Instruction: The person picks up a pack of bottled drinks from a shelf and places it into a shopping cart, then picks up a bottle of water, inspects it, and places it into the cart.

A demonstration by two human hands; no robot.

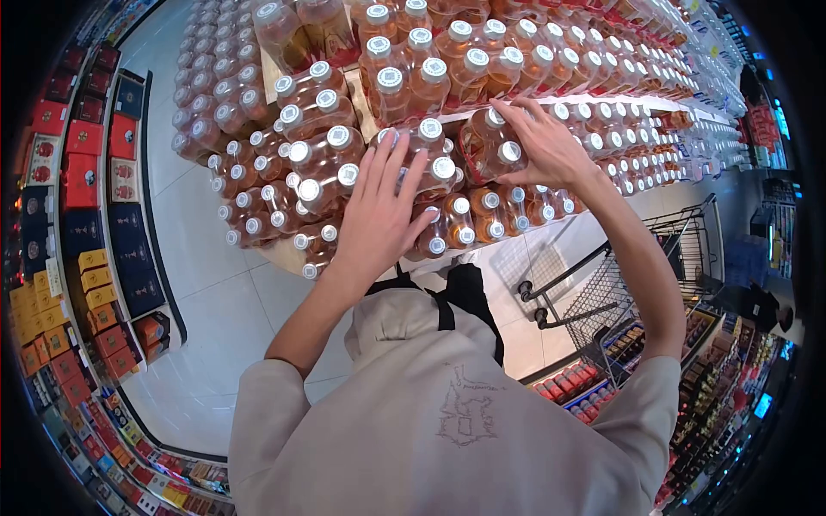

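Note:
My left hand [379,211] lies with fingers stretched out across the white caps of a plastic-wrapped bottle pack [430,150]. Its thumb points right, near the caps of the front row. With thumb and fingers around the near and far sides, my right hand [546,142] grips the right side of another pack of amber drink bottles [483,142]. That pack sits slightly tilted beside the one under my left hand. The undersides of both packs are hidden.
Stacked bottle packs [551,56] rise in tiers behind my hands. A shopping cart [637,275] stands at the right. Shelves of boxed goods [82,185] line the left side, across the tiled floor [206,301]. More shelving [723,404] is at the lower right.

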